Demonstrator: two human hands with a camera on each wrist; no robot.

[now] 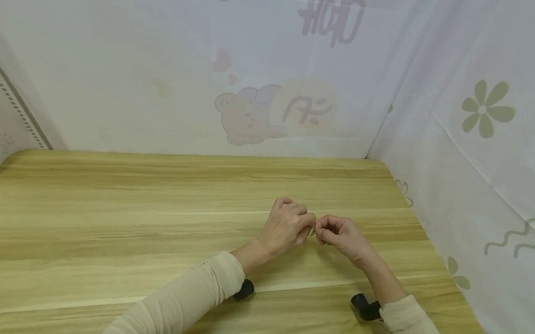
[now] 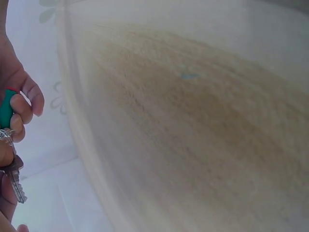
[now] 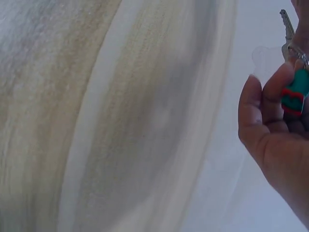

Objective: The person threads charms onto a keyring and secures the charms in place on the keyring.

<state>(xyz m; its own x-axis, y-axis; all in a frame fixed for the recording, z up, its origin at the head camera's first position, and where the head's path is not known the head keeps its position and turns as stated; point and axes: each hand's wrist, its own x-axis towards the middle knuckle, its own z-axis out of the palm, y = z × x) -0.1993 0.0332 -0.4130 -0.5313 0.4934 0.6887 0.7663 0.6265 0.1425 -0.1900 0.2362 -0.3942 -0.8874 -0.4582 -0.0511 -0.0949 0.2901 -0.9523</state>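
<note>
Over the table my two hands meet at a small key set. My left hand [image 1: 286, 228] pinches the metal part, a silver key [image 2: 16, 180] with a toothed blade, near the key ring [image 2: 6, 135]. From the other side my right hand [image 1: 345, 240] grips a green keychain fob [image 3: 295, 96] with red trim, fingers curled round it. The ring and a short chain [image 3: 300, 54] join the key to the fob. In the head view the fingers cover most of the set, and only a bit of metal shows between the hands.
A wood-grain table [image 1: 96, 214] lies under both hands. Black wrist mounts [image 1: 364, 308] sit at the forearms. Printed pale cloth [image 1: 136, 66] hangs behind the table and along its right side, close to the edge.
</note>
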